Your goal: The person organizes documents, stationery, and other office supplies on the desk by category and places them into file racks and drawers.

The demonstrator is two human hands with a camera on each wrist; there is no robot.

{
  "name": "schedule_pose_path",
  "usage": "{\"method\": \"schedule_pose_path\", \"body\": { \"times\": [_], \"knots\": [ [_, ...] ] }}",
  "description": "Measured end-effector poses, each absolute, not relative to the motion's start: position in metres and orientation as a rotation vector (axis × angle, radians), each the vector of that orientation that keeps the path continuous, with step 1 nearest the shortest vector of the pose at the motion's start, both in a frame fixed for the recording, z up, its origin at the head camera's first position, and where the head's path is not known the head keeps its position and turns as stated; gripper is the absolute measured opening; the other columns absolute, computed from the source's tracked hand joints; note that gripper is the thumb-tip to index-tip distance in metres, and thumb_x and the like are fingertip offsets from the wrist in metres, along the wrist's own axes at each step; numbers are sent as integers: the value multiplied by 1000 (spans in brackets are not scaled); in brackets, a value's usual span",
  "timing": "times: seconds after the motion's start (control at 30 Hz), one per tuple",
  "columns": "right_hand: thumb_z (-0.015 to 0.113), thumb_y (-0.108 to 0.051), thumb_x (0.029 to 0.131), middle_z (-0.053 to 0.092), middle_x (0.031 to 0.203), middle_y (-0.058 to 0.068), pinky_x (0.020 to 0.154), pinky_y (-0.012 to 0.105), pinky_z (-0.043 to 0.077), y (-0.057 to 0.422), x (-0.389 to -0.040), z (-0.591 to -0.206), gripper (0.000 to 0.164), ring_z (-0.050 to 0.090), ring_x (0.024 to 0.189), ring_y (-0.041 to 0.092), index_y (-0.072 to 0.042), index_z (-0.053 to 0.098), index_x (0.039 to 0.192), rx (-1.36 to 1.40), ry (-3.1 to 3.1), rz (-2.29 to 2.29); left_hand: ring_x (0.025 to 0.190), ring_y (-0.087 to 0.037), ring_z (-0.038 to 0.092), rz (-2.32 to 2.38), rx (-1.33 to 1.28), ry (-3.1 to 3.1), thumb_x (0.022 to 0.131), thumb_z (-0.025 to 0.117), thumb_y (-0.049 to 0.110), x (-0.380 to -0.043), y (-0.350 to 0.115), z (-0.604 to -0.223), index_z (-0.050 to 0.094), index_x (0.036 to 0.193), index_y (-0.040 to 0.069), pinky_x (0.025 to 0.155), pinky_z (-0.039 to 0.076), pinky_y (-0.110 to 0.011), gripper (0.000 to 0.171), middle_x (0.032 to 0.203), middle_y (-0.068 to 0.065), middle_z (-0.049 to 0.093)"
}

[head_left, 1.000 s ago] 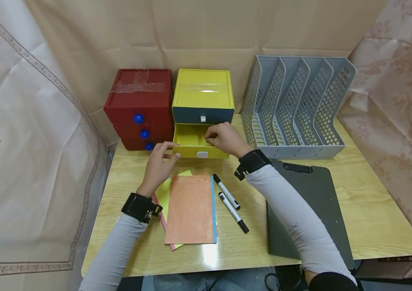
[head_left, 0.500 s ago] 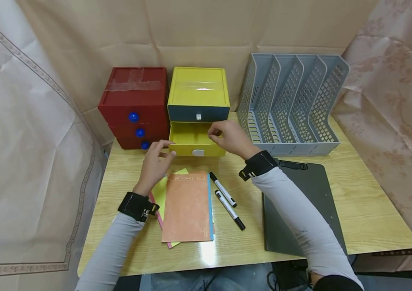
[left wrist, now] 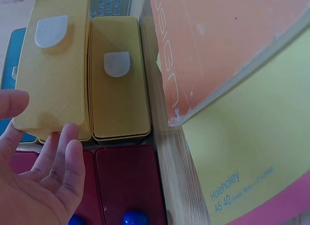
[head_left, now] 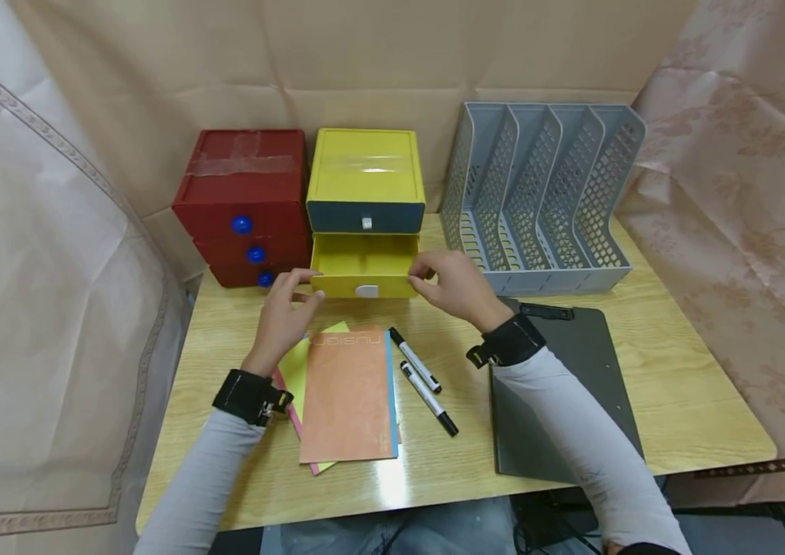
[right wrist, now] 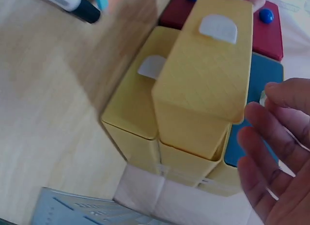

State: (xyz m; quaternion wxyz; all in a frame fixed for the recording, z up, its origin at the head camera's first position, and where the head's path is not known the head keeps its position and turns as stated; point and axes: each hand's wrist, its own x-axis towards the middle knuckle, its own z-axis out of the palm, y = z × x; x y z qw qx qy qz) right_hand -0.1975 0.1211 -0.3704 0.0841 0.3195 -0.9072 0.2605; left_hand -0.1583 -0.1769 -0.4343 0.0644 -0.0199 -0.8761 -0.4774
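A yellow drawer (head_left: 337, 287) with a white tab is pulled out beneath a dark blue drawer front (head_left: 392, 218). Its visible interior holds nothing. My left hand (head_left: 280, 316) grips the drawer's left front corner; the left wrist view shows the fingers (left wrist: 72, 171) curved against that side. At the opposite front corner is my right hand (head_left: 457, 287). Its fingers (right wrist: 254, 152) are loosely bent with a gap to the thumb, close to the corner; whether they touch it is unclear. Below it in the left wrist view is another yellow drawer (left wrist: 118, 101), pushed in.
A red drawer unit (head_left: 249, 181) with blue knobs stands left of the yellow one. To the right are a grey file rack (head_left: 551, 281) and a dark clipboard (head_left: 531, 439). Notebooks under an orange one (head_left: 347, 397) and two markers (head_left: 429, 397) lie in front.
My right hand has moved down and outward from above the drawer's interior to its right front corner. The left hand keeps its place at the left corner. The head view has shifted slightly.
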Motion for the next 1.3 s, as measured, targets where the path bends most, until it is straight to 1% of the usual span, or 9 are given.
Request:
{"method": "schedule_pose_path", "body": {
  "times": [0.13,0.23,0.4,0.5,0.57,0.67,0.83,1.07,1.3],
  "knots": [
    [62,-28,89,65,77,-9,61,25,48,124,-181,-384,10,57,66,5,-21,68,89,946,-2792,706,96,-21,59,-1445,-58,-2638,90,60,38,-158,-179,-435,55,119,37,72,53,-38,29,121,5,48],
    [64,-33,87,64,75,-7,55,24,46,126,-168,-402,16,55,61,5,-18,68,92,930,-2906,614,96,-21,59,-1446,-63,-2640,91,60,37,-158,-179,-436,55,119,37,72,53,-38,29,121,5,48],
    [68,-44,82,61,69,-9,53,25,44,128,-149,-435,28,53,59,6,-19,68,92,854,-3134,532,96,-20,58,-1447,-67,-2653,91,60,37,-159,-178,-437,54,120,37,71,53,-38,30,121,5,47],
    [69,-48,79,59,66,-12,53,26,43,129,-142,-451,28,53,59,6,-22,66,88,811,-3231,557,96,-21,58,-1447,-71,-2657,91,60,37,-159,-177,-437,54,120,37,71,53,-38,30,121,5,47],
    [71,-48,78,59,66,-13,53,26,43,131,-139,-458,26,53,59,6,-24,65,84,799,-3258,596,95,-21,58,-1445,-72,-2658,91,60,37,-159,-176,-437,54,121,37,71,53,-37,30,122,5,47],
    [70,-46,80,61,69,-15,54,25,44,133,-138,-465,20,55,60,3,-27,64,80,792,-3264,674,95,-19,58,-1442,-70,-2658,91,60,37,-159,-176,-437,53,121,38,71,53,-37,31,123,5,47],
    [70,-38,82,62,70,-14,57,25,45,135,-137,-469,13,55,61,3,-26,64,80,732,-3271,797,95,-20,58,-1445,-72,-2654,91,60,37,-158,-177,-437,53,121,38,72,53,-38,31,123,4,47],
    [72,-32,80,59,68,-10,53,27,44,137,-132,-474,18,53,56,7,-19,63,89,717,-3260,822,95,-19,58,-1448,-69,-2653,91,60,38,-158,-177,-437,53,121,38,72,53,-37,32,123,5,47],
    [70,-33,81,58,67,-11,52,27,43,139,-130,-477,15,53,56,7,-22,64,87,682,-3254,813,94,-18,58,-1440,-57,-2660,91,60,38,-158,-177,-437,53,121,39,72,53,-37,31,123,5,47]
  ]
}}
